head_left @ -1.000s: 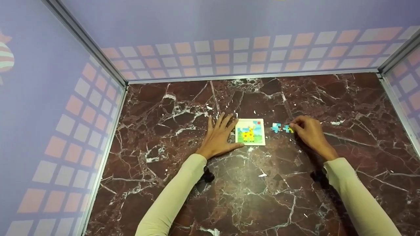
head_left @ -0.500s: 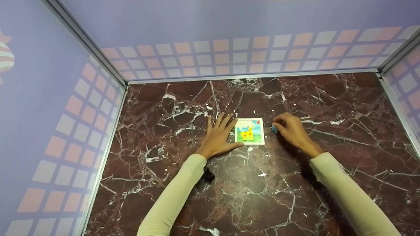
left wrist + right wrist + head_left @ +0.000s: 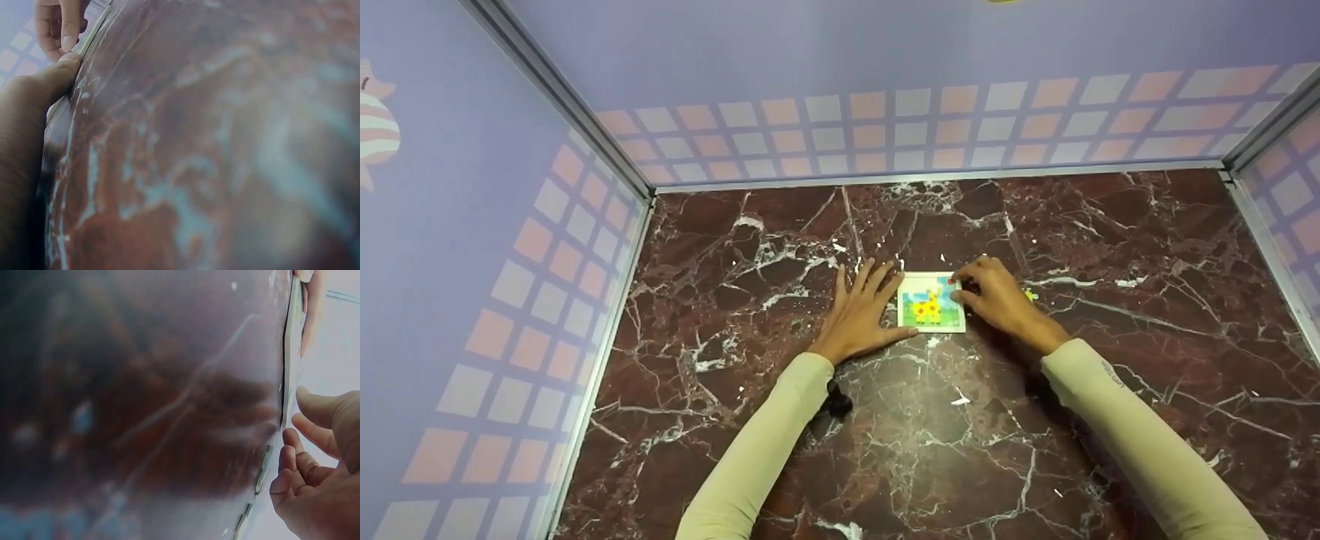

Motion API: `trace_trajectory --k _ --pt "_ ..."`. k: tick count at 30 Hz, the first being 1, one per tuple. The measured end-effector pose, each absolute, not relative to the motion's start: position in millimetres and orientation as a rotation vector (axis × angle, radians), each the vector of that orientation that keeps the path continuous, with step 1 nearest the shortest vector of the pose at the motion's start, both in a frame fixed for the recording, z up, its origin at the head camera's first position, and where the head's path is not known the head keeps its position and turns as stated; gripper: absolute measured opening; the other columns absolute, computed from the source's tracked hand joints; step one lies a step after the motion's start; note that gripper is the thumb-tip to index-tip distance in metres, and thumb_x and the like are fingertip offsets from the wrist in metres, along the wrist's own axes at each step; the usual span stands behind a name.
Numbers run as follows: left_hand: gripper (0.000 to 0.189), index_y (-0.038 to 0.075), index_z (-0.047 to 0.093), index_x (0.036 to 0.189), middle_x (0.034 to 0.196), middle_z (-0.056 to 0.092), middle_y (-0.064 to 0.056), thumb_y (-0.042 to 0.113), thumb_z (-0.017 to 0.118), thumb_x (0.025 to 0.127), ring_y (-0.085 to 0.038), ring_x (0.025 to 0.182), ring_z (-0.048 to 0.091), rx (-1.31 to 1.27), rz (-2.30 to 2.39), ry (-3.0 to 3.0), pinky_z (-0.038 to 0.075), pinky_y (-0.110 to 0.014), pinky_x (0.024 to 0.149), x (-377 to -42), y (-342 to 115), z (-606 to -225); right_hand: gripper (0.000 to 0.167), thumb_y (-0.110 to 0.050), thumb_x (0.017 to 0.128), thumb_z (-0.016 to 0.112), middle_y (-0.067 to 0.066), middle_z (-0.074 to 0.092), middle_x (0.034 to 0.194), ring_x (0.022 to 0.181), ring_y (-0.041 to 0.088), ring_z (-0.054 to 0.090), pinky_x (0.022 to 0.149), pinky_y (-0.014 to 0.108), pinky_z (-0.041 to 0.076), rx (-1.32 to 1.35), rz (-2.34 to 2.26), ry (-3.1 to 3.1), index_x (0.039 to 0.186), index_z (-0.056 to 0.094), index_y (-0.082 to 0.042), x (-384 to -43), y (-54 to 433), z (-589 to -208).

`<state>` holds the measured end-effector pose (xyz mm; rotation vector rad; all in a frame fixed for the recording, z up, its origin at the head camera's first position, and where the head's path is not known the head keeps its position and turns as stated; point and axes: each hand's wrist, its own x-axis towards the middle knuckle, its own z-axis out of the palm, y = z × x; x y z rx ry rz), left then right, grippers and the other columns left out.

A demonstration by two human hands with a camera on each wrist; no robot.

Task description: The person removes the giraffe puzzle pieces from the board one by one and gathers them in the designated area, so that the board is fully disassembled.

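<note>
A small square jigsaw puzzle board [image 3: 915, 283] with a giraffe picture lies flat; its upper left is bare and pale. My left hand [image 3: 856, 315] is spread at its left side, thumb on the lower edge. Over the upper right corner is my right hand [image 3: 997, 296], thumb and index fingertips beside the red-dotted puzzle piece [image 3: 951, 281]. A gap shows between that thumb [image 3: 318, 408] and index finger in the right wrist view; contact with the piece is unclear. Two flat puzzle pieces [image 3: 262, 469] lie below that hand there; in the head view only a yellow-green puzzle piece [image 3: 1030, 295] shows.
The dark red marbled tabletop [image 3: 900, 450] carries small white specks. Purple panels with pink and white squares [image 3: 870, 127] enclose it at the back, left and right. A black object [image 3: 838, 401] sits beneath the left wrist.
My right hand has moved left from the loose pieces to the board's upper right corner. It no longer touches the blue-and-yellow puzzle piece. My left hand has stayed in place.
</note>
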<state>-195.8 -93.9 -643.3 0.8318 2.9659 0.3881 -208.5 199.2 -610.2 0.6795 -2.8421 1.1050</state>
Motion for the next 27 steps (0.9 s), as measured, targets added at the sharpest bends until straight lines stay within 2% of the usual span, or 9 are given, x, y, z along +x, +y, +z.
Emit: trace_trajectory --k 5,18,27 --pt "0.110 0.027 0.025 0.178 0.184 0.018 -0.002 0.093 0.048 0.093 -0.033 0.171 0.004 0.844 0.395 2.970 -0.009 -0.074 0.130 -195.9 -92.8 -643.1 0.024 -0.011 0.099 0.084 0.022 0.062 0.112 0.098 0.036 0.050 0.082 0.049 0.043 0.666 1.071 -2.900 0.119 0.078 0.001 -208.6 197.3 -607.6" --pt "0.112 0.026 0.025 0.178 0.184 0.018 -0.003 0.095 0.047 0.092 -0.033 0.171 0.006 0.823 0.374 2.972 -0.008 -0.074 0.130 -195.0 -93.1 -642.8 0.027 -0.011 0.097 0.086 0.025 0.063 0.115 0.105 0.044 0.056 0.088 0.060 0.049 0.695 0.980 -2.887 0.120 0.080 0.001 -208.5 192.2 -606.0" --pt "0.110 0.020 0.026 0.177 0.184 0.018 -0.006 0.091 0.047 0.095 -0.036 0.171 0.006 0.862 0.347 2.978 -0.004 -0.070 0.133 -194.4 -94.4 -641.2 0.024 -0.009 0.097 0.085 0.023 0.062 0.112 0.105 0.044 0.057 0.087 0.059 0.050 0.664 0.954 -2.874 0.118 0.080 0.001 -206.7 188.9 -608.9"
